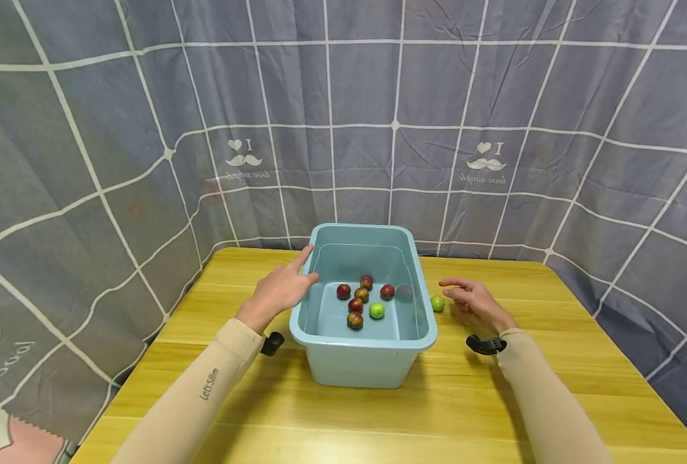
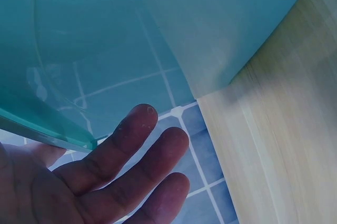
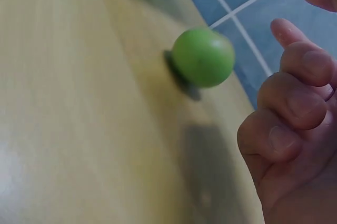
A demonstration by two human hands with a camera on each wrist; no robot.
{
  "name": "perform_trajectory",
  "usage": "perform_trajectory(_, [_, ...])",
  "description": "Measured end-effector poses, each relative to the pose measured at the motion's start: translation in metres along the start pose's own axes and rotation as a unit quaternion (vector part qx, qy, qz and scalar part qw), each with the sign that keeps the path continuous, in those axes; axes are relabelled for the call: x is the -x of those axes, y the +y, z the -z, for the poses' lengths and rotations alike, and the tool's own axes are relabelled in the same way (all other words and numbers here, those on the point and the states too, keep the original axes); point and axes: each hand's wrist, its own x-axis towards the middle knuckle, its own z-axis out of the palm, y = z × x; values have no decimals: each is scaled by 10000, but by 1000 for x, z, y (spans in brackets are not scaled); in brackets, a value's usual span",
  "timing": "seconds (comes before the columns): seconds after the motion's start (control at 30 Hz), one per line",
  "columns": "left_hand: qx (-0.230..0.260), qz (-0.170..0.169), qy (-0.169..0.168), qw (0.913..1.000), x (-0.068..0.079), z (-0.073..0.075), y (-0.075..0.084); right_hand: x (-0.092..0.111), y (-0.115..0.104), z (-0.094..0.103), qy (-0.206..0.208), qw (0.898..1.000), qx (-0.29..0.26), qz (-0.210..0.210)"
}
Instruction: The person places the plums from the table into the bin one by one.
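A light blue plastic bin (image 1: 358,365) stands on the table with several red apples (image 1: 355,305) and one green apple (image 1: 376,310) on its floor. My left hand (image 1: 280,288) rests at the bin's left rim, index finger stretched along it and thumb over the edge. In the left wrist view, its other fingers (image 2: 138,174) spread loosely outside the bin wall. Right of the bin, a second green apple (image 3: 202,57) lies on the table. My right hand (image 1: 475,301) hovers just beside that apple, holding nothing, its index finger extended, the other fingers bent and the thumb apart.
The wooden table (image 1: 494,399) extends around the bin on all sides. A grey curtain with white grid lines (image 1: 361,84) hangs behind the table and along both sides. Both wrists carry black straps (image 1: 486,345).
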Motion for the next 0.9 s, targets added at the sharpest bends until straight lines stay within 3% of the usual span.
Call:
perform_trajectory(0.4, [37, -13, -15, 10000, -1, 0, -1, -2, 19, -8, 82, 9977, -323, -596])
perform_trajectory(0.9, [-28, 29, -3, 10000, -1, -1, -1, -5, 23, -10, 125, 9981, 253, -551])
